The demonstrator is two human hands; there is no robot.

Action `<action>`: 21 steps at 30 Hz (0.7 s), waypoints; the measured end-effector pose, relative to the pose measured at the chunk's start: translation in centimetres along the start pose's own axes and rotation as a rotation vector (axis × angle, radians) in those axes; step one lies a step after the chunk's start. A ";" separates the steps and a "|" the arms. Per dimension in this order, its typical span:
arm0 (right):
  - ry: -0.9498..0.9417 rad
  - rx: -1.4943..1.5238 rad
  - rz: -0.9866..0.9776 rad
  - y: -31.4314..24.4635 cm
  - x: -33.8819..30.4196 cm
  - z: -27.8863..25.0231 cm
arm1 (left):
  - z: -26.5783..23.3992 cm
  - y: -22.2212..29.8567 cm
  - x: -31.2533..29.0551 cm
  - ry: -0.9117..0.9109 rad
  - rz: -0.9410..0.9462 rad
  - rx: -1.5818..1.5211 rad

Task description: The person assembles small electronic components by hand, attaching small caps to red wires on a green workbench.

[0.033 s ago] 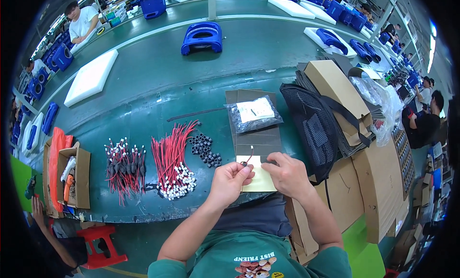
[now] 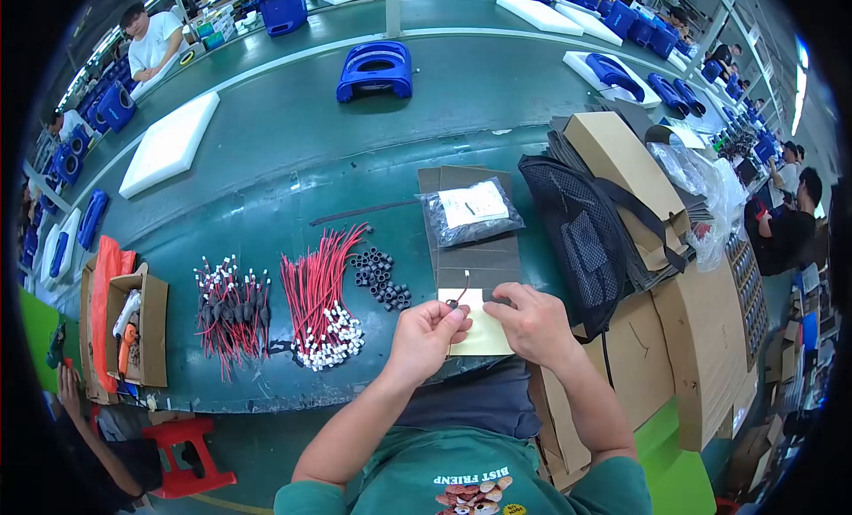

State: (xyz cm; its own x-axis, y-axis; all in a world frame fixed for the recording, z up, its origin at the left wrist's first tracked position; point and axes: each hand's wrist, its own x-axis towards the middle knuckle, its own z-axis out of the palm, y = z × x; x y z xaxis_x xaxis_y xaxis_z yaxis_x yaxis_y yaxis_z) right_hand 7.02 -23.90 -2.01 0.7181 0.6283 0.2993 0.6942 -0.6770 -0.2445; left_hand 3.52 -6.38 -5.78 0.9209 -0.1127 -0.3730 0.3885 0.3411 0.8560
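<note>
Nothing visibly shifts: the left hand (image 2: pixel 428 336) still pinches a short red wire (image 2: pixel 461 290) curling just above its fingertips, the right hand (image 2: pixel 532 321) rests curled close beside on a pale yellow card (image 2: pixel 484 336), with black sleeves (image 2: pixel 380 275) and the red wire bundle (image 2: pixel 315 289) lying untouched to the left.

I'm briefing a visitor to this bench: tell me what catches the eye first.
The fan of red wires with white plugs on the green table, left of the hands, stands out first. Beside it the left hand and right hand pinch a thin wire over a pale yellow card. Farther back sits a blue moulded part.
</note>
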 end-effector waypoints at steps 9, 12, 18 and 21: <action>-0.035 -0.044 -0.028 0.9 0.1 0.0 | -0.2 -0.6 0.3 0.007 0.021 0.009; -0.009 -0.023 -0.011 1.0 0.2 -0.3 | -0.2 -0.6 0.3 0.006 0.026 0.009; 0.022 0.004 -0.063 0.8 0.8 -0.2 | -0.2 -0.7 0.2 -0.006 0.044 0.016; 0.104 0.011 -0.055 1.2 0.4 -0.4 | -0.2 -0.6 0.3 -0.019 0.044 0.028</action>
State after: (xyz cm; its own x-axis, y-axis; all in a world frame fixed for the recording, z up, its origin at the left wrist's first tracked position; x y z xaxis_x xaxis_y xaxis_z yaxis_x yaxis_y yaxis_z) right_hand 8.16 -24.60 -1.85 0.6706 0.6207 0.4062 0.7331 -0.6382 -0.2351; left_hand 3.51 -6.41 -6.50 0.9373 -0.1160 -0.3285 0.3484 0.3200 0.8810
